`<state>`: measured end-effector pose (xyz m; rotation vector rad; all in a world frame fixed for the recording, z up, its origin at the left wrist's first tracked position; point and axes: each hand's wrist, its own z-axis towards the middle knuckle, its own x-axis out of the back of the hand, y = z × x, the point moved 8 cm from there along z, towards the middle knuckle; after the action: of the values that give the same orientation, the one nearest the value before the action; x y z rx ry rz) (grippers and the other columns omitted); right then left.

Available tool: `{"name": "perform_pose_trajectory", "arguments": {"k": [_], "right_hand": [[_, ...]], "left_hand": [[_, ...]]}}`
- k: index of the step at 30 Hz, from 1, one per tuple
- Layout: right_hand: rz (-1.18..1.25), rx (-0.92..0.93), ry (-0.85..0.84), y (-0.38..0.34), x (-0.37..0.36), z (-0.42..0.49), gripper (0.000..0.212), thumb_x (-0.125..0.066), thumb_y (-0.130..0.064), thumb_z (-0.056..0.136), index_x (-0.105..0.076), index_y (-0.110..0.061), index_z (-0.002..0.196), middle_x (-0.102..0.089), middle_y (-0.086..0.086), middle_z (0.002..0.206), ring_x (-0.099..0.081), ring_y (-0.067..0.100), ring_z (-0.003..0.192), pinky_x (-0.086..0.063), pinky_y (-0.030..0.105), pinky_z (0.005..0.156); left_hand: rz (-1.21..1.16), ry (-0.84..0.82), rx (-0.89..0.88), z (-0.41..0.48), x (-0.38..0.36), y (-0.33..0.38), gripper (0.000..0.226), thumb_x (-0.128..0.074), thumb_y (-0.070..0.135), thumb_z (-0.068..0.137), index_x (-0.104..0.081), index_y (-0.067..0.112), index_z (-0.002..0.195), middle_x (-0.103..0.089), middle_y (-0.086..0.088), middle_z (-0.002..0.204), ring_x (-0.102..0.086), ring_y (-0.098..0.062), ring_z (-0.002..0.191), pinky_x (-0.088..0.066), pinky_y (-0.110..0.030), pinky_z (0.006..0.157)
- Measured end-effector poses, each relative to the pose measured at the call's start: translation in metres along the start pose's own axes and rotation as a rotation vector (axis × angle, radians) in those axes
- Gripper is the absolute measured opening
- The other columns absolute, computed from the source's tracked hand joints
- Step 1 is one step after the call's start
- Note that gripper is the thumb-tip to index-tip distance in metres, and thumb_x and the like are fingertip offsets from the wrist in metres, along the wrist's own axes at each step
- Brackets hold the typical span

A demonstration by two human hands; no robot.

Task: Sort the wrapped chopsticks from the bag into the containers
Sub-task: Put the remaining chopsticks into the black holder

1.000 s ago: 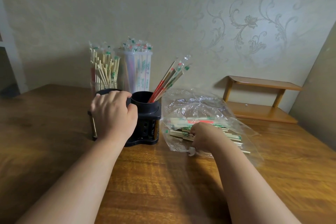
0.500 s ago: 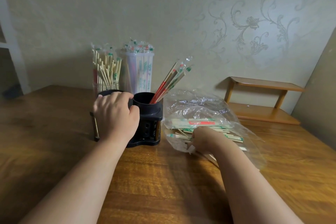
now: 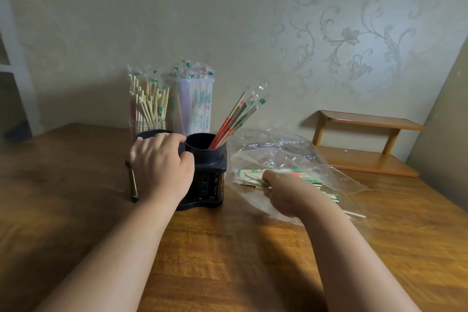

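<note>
Far left on the table [image 3: 76,210], against the wall, a jar [image 3: 148,119] stands packed with wrapped pairs, and a white tub [image 3: 196,106] just to its right is packed the same way. In front of them sits the black holder [image 3: 206,172], which has two cups. Your left hand [image 3: 162,167] covers the left cup, fingers curled over its rim and thumb against the side, gripping it. The right cup is open to view and holds a few leaning pairs [image 3: 236,119], red and green on their wrappers, tilted to the right.

Just right of the holder the clear bag [image 3: 291,149] lies flat and crumpled on the table. The chopsticks [image 3: 301,176] left in it lie side by side, running left to right. Your right hand [image 3: 283,192] is at the bag's near left side, fingers curled and pinching the left ends of those chopsticks. One loose stick [image 3: 355,214] lies on the table by the bag's near right edge. Far right, a small wooden shelf [image 3: 367,144] stands against the wall.
</note>
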<state>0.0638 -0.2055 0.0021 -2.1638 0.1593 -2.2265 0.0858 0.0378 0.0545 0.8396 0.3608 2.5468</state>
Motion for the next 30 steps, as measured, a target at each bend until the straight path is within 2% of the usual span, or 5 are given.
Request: {"name": "perform_pose_trajectory", "arguments": {"k": [4,12,20,24,30], "right_hand": [[-0.007,0.030,0.099,-0.013,0.029,-0.012,0.020,-0.059,-0.043,0.090,-0.056,-0.024,0.085,-0.057,-0.003,0.082,-0.054,0.021,0.079,-0.039,0.028,0.061],[-0.073,0.045,0.459,-0.030,0.076,-0.037,0.033,-0.056,-0.035,0.083,-0.043,-0.014,0.061,-0.048,0.000,0.057,-0.052,0.026,0.061,-0.026,0.023,0.047],[0.104,0.274,1.290,-0.043,0.114,-0.090,0.037,-0.050,-0.030,0.098,-0.051,-0.016,0.063,-0.050,0.002,0.055,-0.044,0.030,0.051,-0.023,0.027,0.053],[0.145,0.273,1.373,-0.039,0.114,-0.095,0.049,-0.034,-0.035,0.104,-0.058,-0.010,0.070,-0.056,0.008,0.079,-0.044,0.027,0.068,-0.029,0.032,0.061],[0.656,0.218,1.355,-0.015,0.111,-0.087,0.046,-0.038,-0.038,0.101,-0.048,-0.014,0.063,-0.048,0.001,0.063,-0.042,0.015,0.058,-0.031,0.029,0.051]], "left_hand": [[0.004,0.001,0.001,0.000,0.000,0.000,0.035,-0.048,0.024,0.079,-0.073,0.016,0.102,-0.071,-0.005,0.101,-0.060,-0.032,0.098,-0.034,-0.048,0.103],[-0.005,-0.006,0.013,-0.001,0.000,-0.001,0.034,-0.051,0.024,0.075,-0.072,0.017,0.101,-0.071,-0.005,0.100,-0.060,-0.033,0.099,-0.032,-0.049,0.105],[-0.038,-0.023,0.055,0.000,-0.002,-0.002,0.037,-0.047,0.026,0.076,-0.071,0.020,0.103,-0.070,-0.002,0.104,-0.056,-0.029,0.104,-0.024,-0.043,0.110],[-0.021,-0.037,0.054,0.001,-0.003,-0.003,0.040,-0.044,0.028,0.077,-0.071,0.021,0.106,-0.069,-0.002,0.107,-0.055,-0.028,0.106,-0.022,-0.042,0.111],[-0.016,-0.032,0.042,0.000,-0.002,-0.002,0.038,-0.045,0.026,0.077,-0.071,0.020,0.104,-0.070,-0.002,0.103,-0.057,-0.029,0.104,-0.025,-0.045,0.110]]}}
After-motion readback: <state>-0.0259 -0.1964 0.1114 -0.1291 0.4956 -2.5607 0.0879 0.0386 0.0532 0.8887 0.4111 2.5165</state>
